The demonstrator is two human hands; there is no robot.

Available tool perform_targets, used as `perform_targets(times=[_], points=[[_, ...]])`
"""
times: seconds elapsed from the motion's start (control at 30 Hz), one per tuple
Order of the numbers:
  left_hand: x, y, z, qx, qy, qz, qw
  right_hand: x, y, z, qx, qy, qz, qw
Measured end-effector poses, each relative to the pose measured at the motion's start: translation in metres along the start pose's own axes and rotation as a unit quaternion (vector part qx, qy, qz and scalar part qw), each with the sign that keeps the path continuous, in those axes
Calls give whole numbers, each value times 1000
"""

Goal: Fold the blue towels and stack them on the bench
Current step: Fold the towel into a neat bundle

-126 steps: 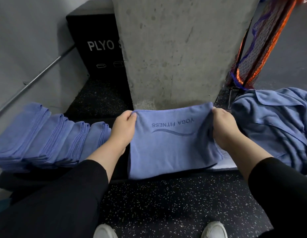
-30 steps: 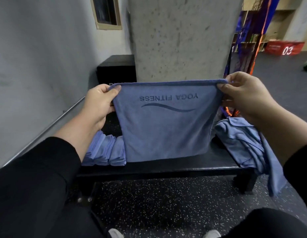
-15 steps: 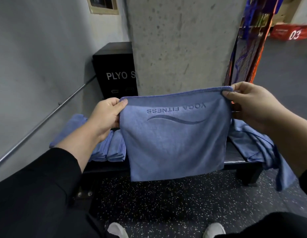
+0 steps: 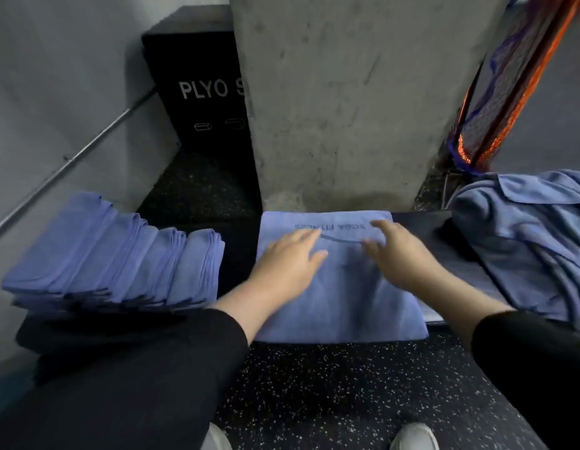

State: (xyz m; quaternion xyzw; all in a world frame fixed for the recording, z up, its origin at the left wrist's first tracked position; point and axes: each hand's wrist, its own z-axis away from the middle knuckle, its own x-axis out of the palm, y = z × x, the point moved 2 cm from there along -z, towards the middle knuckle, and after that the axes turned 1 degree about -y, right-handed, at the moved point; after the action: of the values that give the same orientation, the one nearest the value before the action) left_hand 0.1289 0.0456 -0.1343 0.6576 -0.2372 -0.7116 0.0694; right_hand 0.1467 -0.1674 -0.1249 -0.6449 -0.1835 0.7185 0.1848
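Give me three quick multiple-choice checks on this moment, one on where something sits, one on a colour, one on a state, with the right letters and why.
1. Where do the folded towels sit, seen from the head camera?
A. left of the towel under the hands
B. right of it
C. on the floor by the shoes

2. What colour is the box printed PLYO?
A. red
B. black
C. white

3. How is the towel under the hands lying?
A. held up in the air
B. crumpled in a heap
C. spread flat on the bench

Answers:
1 A, they stand in a row at the bench's left end.
2 B, white letters on a black face.
3 C, the left hand and right hand rest on it with straight fingers.
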Motion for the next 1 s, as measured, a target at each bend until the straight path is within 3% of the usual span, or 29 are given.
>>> perform_targets(times=[0.07, 0.13, 0.3, 0.37, 0.47, 0.57, 0.83, 0.93, 1.0], points=[[41, -3, 8, 23, -60, -106, 992, 33, 8, 8, -15, -56, 60, 997], [60, -11, 12, 15, -66, -141, 988, 52, 19, 11, -21, -78, 101, 992], [64, -18, 0, -12, -49, -131, 990, 50, 46, 3, -47, -10, 88, 995], [62, -19, -4, -23, -49, -131, 990, 41, 52, -4, -21, 43, 56, 997], [61, -17, -8, -42, -48, -127, 990, 27, 57, -9, 48, 109, 111, 987], [63, -12, -6, -41, -41, -122, 991, 20, 61, -10, 95, 98, 139, 981], [65, -9, -2, -19, -43, -139, 989, 13, 71, -18, 79, 90, 152, 981], [66, -9, -3, -24, -45, -142, 989, 9, 64, -16, 21, 120, 159, 980], [65, -7, -3, -28, -46, -136, 989, 13, 51, -7, -87, 154, 121, 977]])
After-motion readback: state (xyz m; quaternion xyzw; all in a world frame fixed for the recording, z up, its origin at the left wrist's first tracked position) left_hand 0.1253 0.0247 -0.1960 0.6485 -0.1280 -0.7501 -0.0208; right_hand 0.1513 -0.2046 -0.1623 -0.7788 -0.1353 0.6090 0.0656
